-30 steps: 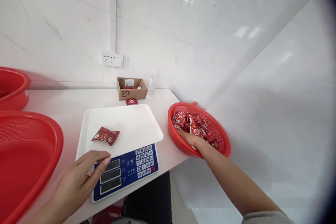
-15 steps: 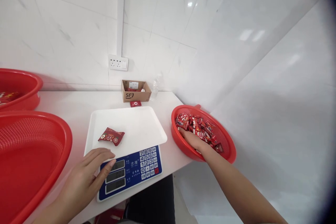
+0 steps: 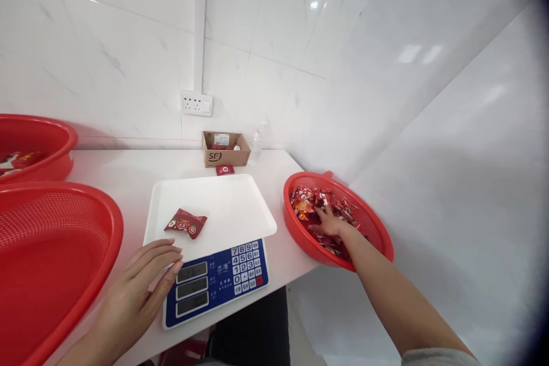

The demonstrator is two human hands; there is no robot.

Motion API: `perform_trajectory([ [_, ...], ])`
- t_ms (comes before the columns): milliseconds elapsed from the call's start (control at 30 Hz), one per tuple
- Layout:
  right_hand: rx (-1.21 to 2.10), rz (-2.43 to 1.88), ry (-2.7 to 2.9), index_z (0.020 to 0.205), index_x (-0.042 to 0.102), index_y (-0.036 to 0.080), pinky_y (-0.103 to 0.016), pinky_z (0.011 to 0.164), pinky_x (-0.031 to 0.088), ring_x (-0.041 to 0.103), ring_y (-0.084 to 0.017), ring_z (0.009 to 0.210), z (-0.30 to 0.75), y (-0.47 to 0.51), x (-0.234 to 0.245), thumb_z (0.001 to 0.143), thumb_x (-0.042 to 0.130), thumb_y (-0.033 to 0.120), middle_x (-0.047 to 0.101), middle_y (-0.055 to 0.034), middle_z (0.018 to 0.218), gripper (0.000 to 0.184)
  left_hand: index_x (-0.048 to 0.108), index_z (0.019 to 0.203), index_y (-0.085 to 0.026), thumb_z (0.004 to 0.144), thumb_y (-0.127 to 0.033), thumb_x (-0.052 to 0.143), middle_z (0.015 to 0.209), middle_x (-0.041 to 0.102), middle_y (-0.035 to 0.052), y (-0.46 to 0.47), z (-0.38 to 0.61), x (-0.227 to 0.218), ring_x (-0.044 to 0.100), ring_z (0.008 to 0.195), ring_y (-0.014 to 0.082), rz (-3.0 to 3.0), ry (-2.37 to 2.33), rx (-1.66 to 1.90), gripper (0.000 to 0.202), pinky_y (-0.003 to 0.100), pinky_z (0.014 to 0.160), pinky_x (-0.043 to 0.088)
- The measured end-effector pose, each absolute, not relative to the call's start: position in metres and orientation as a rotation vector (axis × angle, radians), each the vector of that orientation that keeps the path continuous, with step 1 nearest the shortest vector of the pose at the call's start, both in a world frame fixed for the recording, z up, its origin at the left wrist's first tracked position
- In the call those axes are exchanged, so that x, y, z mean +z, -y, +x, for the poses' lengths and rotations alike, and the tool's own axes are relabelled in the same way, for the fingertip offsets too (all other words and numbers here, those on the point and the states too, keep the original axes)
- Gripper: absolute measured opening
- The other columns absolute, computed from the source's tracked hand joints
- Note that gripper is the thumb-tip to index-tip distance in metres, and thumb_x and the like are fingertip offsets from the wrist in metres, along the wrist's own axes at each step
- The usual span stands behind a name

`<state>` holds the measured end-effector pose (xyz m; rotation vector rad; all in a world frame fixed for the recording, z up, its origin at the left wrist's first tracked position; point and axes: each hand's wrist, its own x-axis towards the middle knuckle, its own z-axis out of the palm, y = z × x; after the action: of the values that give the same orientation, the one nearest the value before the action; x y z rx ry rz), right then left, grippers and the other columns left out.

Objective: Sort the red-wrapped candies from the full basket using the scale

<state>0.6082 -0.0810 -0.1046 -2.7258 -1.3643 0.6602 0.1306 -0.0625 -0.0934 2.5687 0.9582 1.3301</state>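
My right hand reaches into a round red basket at the table's right corner. Its fingers lie stretched out among several red candy packets, with nothing visibly gripped. My left hand rests flat, fingers extended, on the front left corner of a blue-faced electronic scale, fingertips beside its displays. One red candy packet lies on the scale's white weighing tray, just beyond my left fingers.
A large red mesh basket fills the left foreground; behind it stands another red basin holding some packets. An open cardboard box, a clear bottle and a small red packet sit by the tiled wall under a socket.
My right hand has pushed further into the basket, from its near rim toward the middle of the packets. My left hand stays on the scale. The view has drifted slightly left.
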Motion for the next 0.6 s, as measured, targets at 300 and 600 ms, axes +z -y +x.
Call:
perform_trajectory([
  [300,0.688,-2.829,1.598,0.121,0.051,0.018,-0.045,0.089,0.047,0.054,-0.023,0.107,0.611,0.086,-0.108,0.089,0.056,0.031,0.05,-0.009,0.127,0.035,0.063,0.089,-0.022,0.089,-0.032,0.048,0.089,0.069,0.0042,0.062,0.13,-0.093,0.066,0.086,0.0185,2.562,-0.966,1.352,0.019,0.027,0.078,0.054],
  [600,0.628,-2.784,1.607,0.121,0.052,0.018,-0.042,0.085,0.049,0.057,-0.021,0.102,0.602,0.083,-0.104,0.089,0.055,0.031,0.053,-0.0087,0.122,0.034,0.063,0.089,-0.022,0.09,-0.034,0.048,0.087,0.069,0.0032,0.062,0.133,-0.095,0.066,0.084,0.0174,2.531,-0.951,1.318,0.019,0.025,0.079,0.054],
])
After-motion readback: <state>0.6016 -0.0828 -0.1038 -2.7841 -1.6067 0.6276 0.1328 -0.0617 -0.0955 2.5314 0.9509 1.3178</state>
